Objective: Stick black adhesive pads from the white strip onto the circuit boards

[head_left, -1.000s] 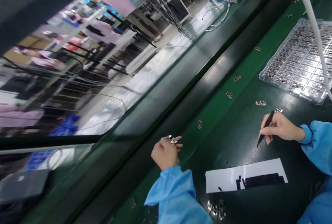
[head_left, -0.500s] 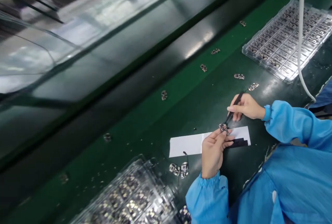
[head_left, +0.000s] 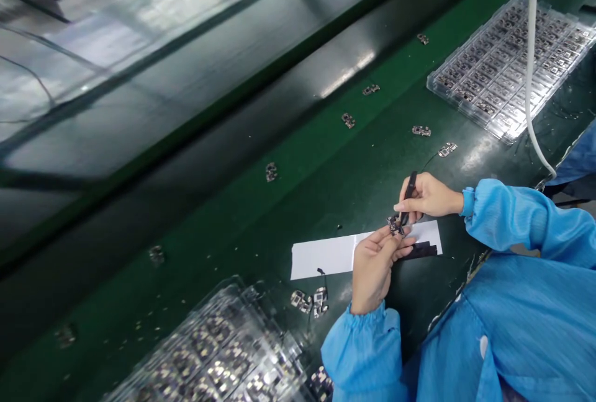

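Note:
My left hand (head_left: 375, 265) pinches a small circuit board (head_left: 395, 225) between thumb and fingers, above a white paper strip (head_left: 323, 256). Black pieces of tape or film (head_left: 423, 250) lie on the strip's right end, partly behind my left fingers. In my right hand (head_left: 426, 196) is a slim black tool, apparently tweezers (head_left: 410, 186), held like a pen. Its tip points down at the board; whether it touches is too small to tell. Below the strip, two circuit boards (head_left: 310, 301) rest close together, with a thin dark wire at one.
A clear tray full of boards (head_left: 505, 126) stands at the upper right, with a white cable (head_left: 531, 67) hanging before it. Stacked clear trays (head_left: 237, 284) fill the lower left. Several loose boards (head_left: 371, 89) lie spaced along the green bench (head_left: 326, 185).
The view has shifted slightly, moving the bench items left. My right hand has turned the tweezers more upright and brought them closer to the board. My left hand keeps its pinch.

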`<state>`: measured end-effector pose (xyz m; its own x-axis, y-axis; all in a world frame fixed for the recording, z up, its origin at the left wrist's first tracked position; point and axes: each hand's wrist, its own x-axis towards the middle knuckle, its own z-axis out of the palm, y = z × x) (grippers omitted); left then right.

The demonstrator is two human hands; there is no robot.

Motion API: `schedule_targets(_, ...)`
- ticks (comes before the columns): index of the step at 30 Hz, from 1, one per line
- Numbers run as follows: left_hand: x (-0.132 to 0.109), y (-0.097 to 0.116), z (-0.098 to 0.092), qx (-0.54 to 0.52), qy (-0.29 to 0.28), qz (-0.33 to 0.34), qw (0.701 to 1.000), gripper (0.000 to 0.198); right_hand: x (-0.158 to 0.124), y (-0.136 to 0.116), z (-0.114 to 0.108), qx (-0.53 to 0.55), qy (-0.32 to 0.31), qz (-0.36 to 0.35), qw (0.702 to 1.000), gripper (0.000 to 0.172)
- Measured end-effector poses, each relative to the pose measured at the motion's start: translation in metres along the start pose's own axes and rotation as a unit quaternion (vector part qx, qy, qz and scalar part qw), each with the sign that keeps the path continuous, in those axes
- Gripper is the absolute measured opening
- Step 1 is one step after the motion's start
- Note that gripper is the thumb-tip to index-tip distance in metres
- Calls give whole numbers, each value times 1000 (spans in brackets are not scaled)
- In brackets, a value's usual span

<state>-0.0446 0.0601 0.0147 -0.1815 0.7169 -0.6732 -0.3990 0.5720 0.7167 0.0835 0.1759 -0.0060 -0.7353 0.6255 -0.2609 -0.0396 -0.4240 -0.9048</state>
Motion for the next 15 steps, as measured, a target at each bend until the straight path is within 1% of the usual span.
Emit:
schedule_targets(6,1,1,0,-1,2,-9,1000,36,0,0,0,-10,-24,5,1000,39)
schedule_targets(15,0,3,1,8,10,-14,1000,33,-1,1,2,-11,-24,5,1000,36)
